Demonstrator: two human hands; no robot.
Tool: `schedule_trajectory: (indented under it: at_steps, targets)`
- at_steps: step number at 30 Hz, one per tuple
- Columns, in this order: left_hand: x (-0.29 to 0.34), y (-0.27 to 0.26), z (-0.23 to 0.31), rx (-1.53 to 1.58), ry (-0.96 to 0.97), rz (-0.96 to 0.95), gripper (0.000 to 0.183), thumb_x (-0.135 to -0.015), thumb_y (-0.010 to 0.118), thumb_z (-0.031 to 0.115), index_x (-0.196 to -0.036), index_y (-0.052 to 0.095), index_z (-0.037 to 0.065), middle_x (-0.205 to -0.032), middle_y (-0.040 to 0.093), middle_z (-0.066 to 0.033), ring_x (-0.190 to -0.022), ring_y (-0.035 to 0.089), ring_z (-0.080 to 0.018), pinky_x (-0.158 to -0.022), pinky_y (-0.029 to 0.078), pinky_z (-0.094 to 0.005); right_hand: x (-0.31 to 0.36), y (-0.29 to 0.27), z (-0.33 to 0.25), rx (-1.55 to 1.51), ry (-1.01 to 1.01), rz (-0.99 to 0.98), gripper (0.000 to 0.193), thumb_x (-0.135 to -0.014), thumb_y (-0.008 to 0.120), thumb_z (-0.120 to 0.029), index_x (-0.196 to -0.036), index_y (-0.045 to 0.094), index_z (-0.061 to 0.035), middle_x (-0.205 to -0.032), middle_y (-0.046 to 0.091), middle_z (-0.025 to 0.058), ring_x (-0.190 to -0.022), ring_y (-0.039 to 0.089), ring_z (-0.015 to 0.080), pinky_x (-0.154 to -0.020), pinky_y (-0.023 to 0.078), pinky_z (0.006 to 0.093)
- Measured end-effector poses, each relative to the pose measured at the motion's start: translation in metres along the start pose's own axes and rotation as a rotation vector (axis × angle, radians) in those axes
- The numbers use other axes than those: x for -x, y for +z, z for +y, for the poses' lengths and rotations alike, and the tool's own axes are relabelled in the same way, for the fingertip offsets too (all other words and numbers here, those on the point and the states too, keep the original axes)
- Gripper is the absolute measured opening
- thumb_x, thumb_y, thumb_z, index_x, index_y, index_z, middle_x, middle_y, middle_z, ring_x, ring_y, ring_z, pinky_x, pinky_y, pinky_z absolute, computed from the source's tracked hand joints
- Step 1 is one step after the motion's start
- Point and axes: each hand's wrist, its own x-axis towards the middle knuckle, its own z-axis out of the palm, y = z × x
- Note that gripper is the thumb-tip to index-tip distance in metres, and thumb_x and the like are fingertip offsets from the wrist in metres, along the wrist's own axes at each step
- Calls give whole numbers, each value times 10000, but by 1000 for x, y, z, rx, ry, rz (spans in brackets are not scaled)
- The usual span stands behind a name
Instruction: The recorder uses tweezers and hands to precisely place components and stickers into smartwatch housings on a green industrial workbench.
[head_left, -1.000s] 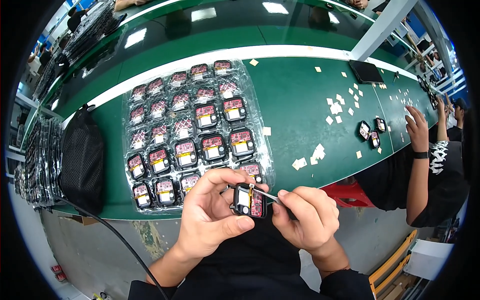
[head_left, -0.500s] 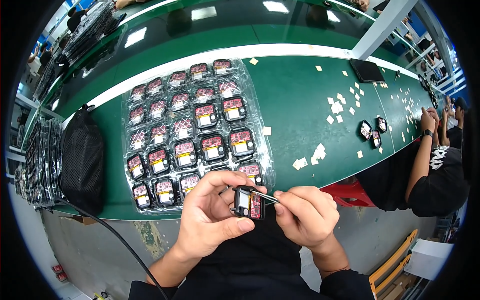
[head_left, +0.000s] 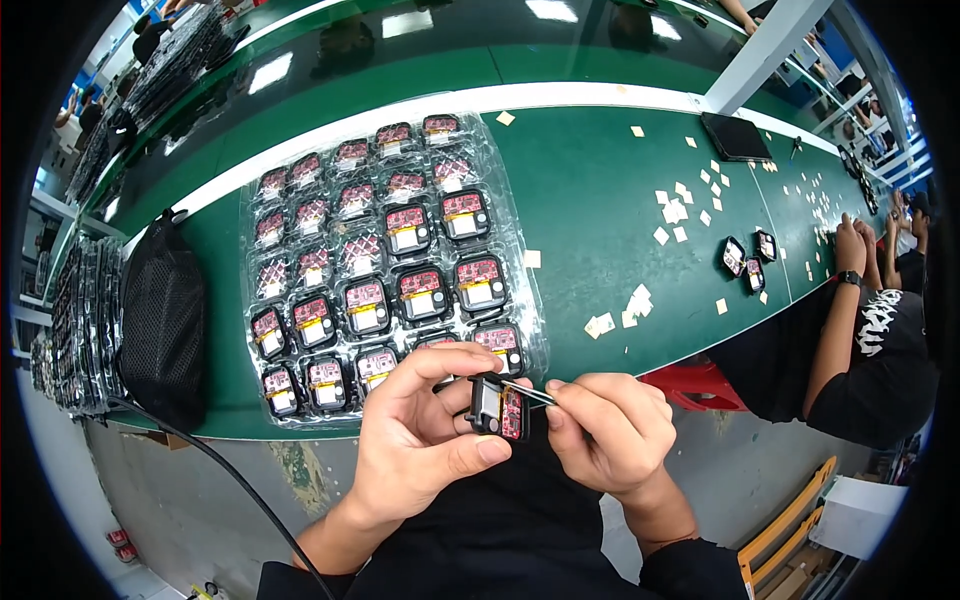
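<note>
Between the thumb and fingers of my left hand (head_left: pixel 420 440) is a small black device housing (head_left: pixel 489 408), held up in front of my body. Its open side shows a red circuit board and a silver-white block. My right hand (head_left: pixel 615 430) pinches a pair of metal tweezers (head_left: pixel 530 393), whose tips reach to the housing's upper edge; exactly what they touch is too small to tell. Just beyond my hands lies a clear plastic tray (head_left: pixel 530 300) with rows of similar black housings, each with a red board inside.
A black mesh bag (head_left: pixel 165 320) stands at the left by stacked trays (head_left: pixel 80 330). Small pale square pieces (head_left: pixel 640 300) lie scattered on the green table (head_left: pixel 580 210). Three housings (head_left: pixel 755 277) and a black flat panel (head_left: pixel 735 137) sit farther right, near a co-worker (head_left: pixel 860 350).
The housing has tilted slightly in my left hand, while the tweezers stay at its upper edge. Both hands keep nearly the same place.
</note>
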Motion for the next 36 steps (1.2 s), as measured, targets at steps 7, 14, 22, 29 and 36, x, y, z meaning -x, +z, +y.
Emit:
schedule_trajectory:
  at_steps: [7, 14, 22, 29, 36]
  targets:
    - [-1, 2, 3, 4, -21, 25, 579, -787, 841, -59, -1286, 548, -20, -1345, 507, -147, -1215, 612, -263, -981, 569, -347, 2, 0, 1, 55, -44, 11, 222, -754, 799, -33, -959, 739, 27, -808, 654, 77, -558, 615, 179, -489, 500, 298]
    - [0, 1, 3, 0, -20, -8, 582, -793, 826, -75, -1300, 546, -26, -1355, 494, -136, -1256, 603, -283, -982, 579, -351, 4, -2, -2, 82, -65, 7, 238, -748, 802, -23, -971, 740, 32, -808, 651, 73, -566, 605, 169, -493, 498, 292]
    - [1, 5, 6, -18, -15, -12, 580, -794, 822, -74, -1302, 546, -21, -1367, 482, -144, -1263, 604, -313, -980, 587, -354, 4, 0, -2, -21, -20, 34, 235, -732, 805, -2, -959, 746, 18, -785, 666, 76, -560, 632, 177, -487, 500, 293]
    - [0, 15, 6, -34, -21, 155, 632, -736, 928, 148, -1233, 577, -23, -1277, 562, -199, -1120, 676, -329, -1017, 568, -448, 2, 2, -4, -46, 42, 21, 194, -750, 803, -6, -934, 745, 12, -790, 679, 88, -582, 655, 189, -481, 502, 290]
    - [0, 19, 10, -4, -49, 169, 628, -735, 929, 140, -1231, 583, -32, -1284, 561, -196, -1145, 666, -343, -1011, 569, -459, 1, 1, -5, -67, 66, 32, 182, -761, 799, -1, -932, 741, 12, -789, 678, 86, -576, 656, 188, -487, 514, 288]
